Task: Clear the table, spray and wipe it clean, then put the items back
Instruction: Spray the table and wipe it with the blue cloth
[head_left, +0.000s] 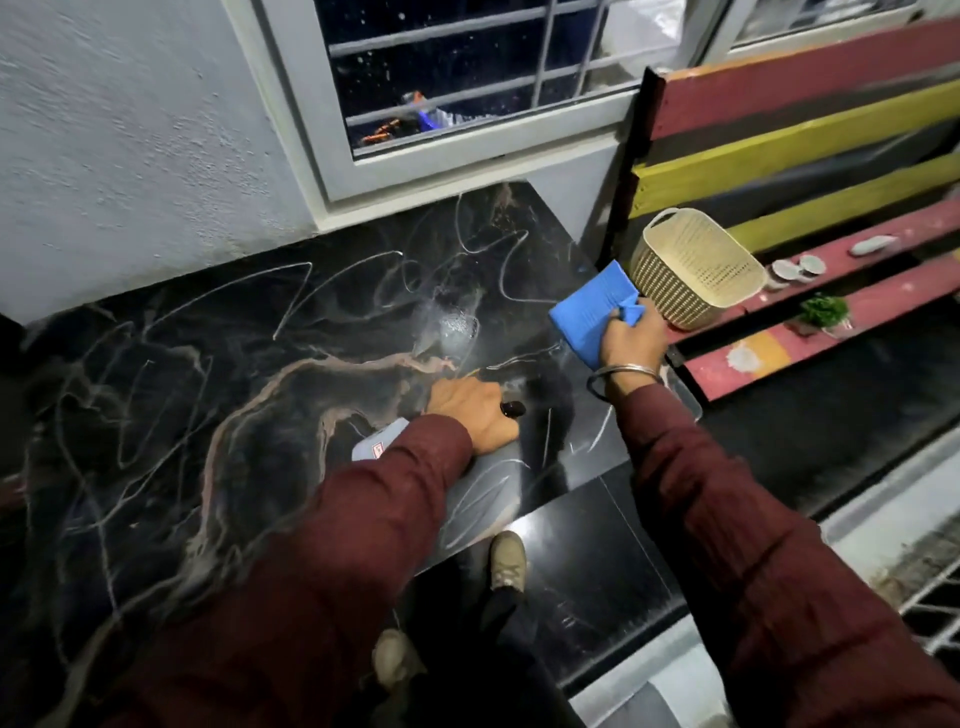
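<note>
The black marble table (218, 364) with pale veins fills the left and middle of the view. A wet, foamy patch (453, 328) glistens near its far right part. My left hand (474, 410) hovers low over the table and is closed on a pale spray bottle (375, 442) with a red-marked label; its dark nozzle pokes out by my fingers. My right hand (631, 340) is raised over the table's right edge, gripping a folded blue cloth (589, 312). The cloth is above the surface, apart from the wet patch.
A cream plastic basket (696, 265) sits on a red and yellow slatted bench (810, 140) to the right, with small dishes (797, 269) and a green sprig (823, 310). A clear tray edge (684, 397) shows under my right wrist. A wall and window (467, 78) back the table.
</note>
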